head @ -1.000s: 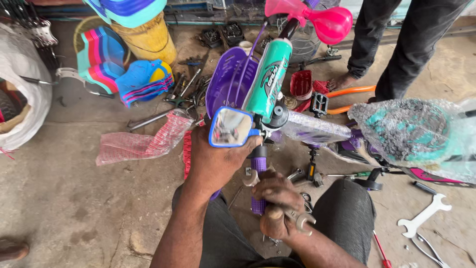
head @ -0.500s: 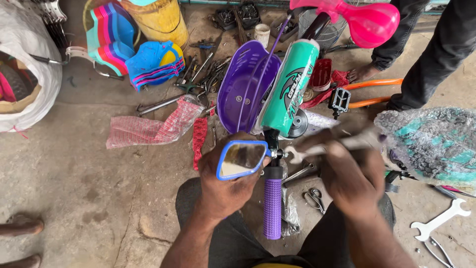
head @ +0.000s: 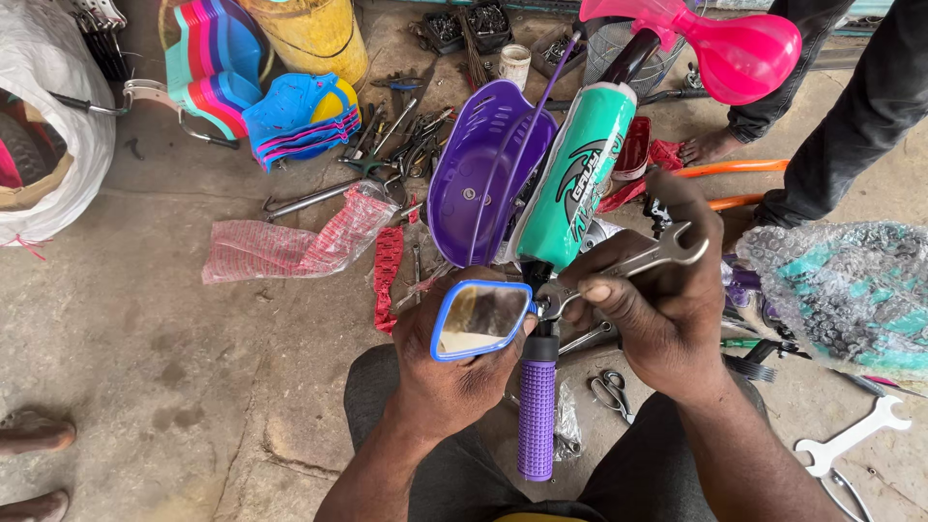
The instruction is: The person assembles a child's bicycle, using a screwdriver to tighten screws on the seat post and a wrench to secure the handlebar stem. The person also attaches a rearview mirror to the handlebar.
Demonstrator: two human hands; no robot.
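I see the concrete floor [head: 145, 387] filling the frame, littered with parts. At right centre lies a bundle in bubble wrap [head: 831, 290], teal showing through it. In the middle stands the teal frame pad [head: 575, 188] of a small bicycle, with the purple basket [head: 483, 174] just to its left and a pink seat-like part [head: 739, 53] in the upper right. A stack of coloured plastic covers [head: 290, 116] sits in the upper left beside a yellow bucket [head: 309, 34].

My right hand [head: 667, 319], right of centre, is clenched around a steel spanner [head: 628, 263]; its far jaw sticks out past my knuckles, and its near end meets the nut at the mirror's stem. My left hand [head: 449, 372], just below centre, grasps the blue-rimmed mirror [head: 480, 319] from beneath, fingers curled at its rim. The mirror sits touching the handlebar at the top of the purple grip [head: 536, 416], which points down toward me. Scissors [head: 611, 391] lie right of the grip, and another spanner [head: 851, 440] rests in the lower right.
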